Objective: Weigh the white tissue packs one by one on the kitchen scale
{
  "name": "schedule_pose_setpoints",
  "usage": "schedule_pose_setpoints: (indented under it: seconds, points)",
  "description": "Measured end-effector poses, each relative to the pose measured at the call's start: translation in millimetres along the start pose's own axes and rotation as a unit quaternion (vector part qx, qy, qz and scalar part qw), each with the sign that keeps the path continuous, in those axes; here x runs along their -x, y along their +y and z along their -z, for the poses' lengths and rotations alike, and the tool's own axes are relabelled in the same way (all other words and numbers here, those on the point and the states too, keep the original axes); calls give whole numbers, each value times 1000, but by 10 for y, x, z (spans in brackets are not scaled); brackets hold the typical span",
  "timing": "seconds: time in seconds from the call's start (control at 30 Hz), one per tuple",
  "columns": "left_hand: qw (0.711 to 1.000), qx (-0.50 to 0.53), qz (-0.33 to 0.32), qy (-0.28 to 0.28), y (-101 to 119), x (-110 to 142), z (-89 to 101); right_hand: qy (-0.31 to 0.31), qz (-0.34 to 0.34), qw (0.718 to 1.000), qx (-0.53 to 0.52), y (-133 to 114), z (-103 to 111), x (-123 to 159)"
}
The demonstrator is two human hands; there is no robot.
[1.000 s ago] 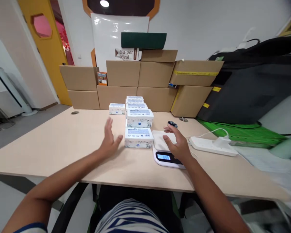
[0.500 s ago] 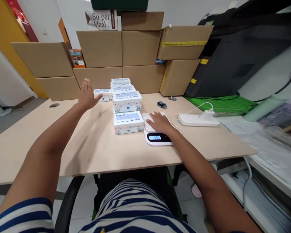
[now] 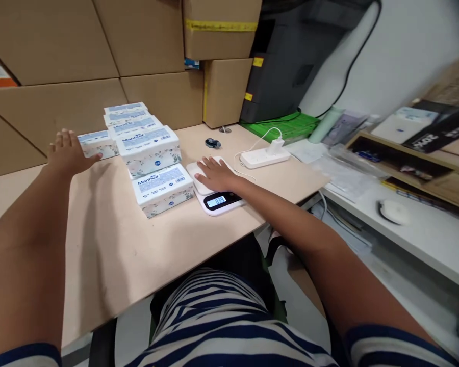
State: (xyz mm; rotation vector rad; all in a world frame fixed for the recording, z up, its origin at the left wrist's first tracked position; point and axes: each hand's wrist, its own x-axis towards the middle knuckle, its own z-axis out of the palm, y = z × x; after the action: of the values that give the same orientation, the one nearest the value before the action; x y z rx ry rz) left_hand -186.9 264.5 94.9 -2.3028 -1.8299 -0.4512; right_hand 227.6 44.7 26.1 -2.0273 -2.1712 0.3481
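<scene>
My right hand (image 3: 216,175) lies spread on the white plate of a digital kitchen scale (image 3: 202,189), whose lit display appears to read 839. Beside the scale, on its left, is a white tissue pack (image 3: 164,189) marked Manhua. Behind that pack more of the same tissue packs (image 3: 149,148) stand stacked in a row towards the boxes. My left hand (image 3: 66,154) is open and raised, fingers up, in front of a single tissue pack (image 3: 101,145) left of the stack; whether it touches that pack I cannot tell.
Cardboard boxes (image 3: 156,99) line the back of the table (image 3: 137,265). A small dark object (image 3: 212,143) lies behind the scale, and a white power strip (image 3: 263,157) with a plugged-in charger sits to the right. Farther right, a white shelf holds a computer mouse (image 3: 393,211).
My view has turned to the right and come closer. The scale's display has gone from about 293 to about 839 while my right hand stays on the plate. My left hand remains open.
</scene>
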Motion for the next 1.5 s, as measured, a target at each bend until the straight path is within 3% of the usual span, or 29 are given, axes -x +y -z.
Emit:
schedule_pose_setpoints:
  seconds: [0.2, 0.33, 0.57, 0.77, 0.9, 0.97, 1.03, 1.17, 1.3, 1.5]
  points:
    - [996, -28, 46, -71, -145, -2, -106, -23, -5, 1000, -1, -27, 90, -31]
    - [997, -9, 63, -37, -90, 56, -180, -43, -9, 999, 5, -51, 145, -21]
    - [995, 24, 95, -3, 105, 200, -132, -41, -8, 999, 27, -43, 123, -32]
    - [997, 22, 75, -17, 8, 506, -188, -26, -22, 999, 25, -74, 103, 0]
    - [989, -25, 81, -121, -86, 801, -212, -20, -13, 999, 21, -87, 61, 61]
    - [985, -38, 89, -146, -121, 963, -208, -19, -13, 1000, 18, -77, 25, 85]
    - [984, -50, 96, -141, -135, 1114, -200, -16, -14, 1000, 17, -56, -16, 99]
    - [990, -54, 107, -76, -80, 1298, -164, -10, -16, 1000, 21, -14, -69, 130]
    - [995, -61, 68, -28, -5, 1162, -90, -11, -16, 999, 30, -6, -62, 189]
    - [998, -52, 20, -11, 254, 591, -150, -11, -14, 998, 55, -35, -50, 269]
